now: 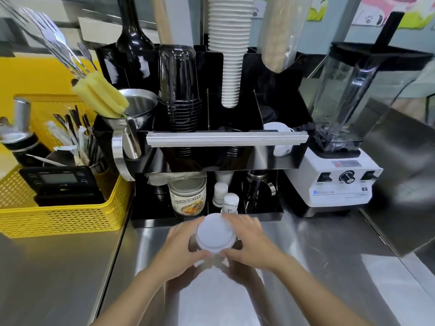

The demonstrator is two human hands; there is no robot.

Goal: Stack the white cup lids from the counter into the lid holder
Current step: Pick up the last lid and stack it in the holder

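Note:
A small stack of white cup lids [214, 234] is held just above the steel counter [329, 267], in front of the black organizer. My left hand [182, 243] grips its left side and my right hand [250, 241] grips its right side. The black lid holder [282, 158] is the upper tier of the organizer behind a silver bar. White lids [279, 137] lie in its right compartment, and black lids sit in the compartments to the left.
A white blender [339, 180] stands at the right. A yellow basket [58, 220] with a scale and utensils sits at the left. Under the organizer are a can [188, 196] and two small white bottles [226, 198]. Stacked white cups [230, 50] hang above.

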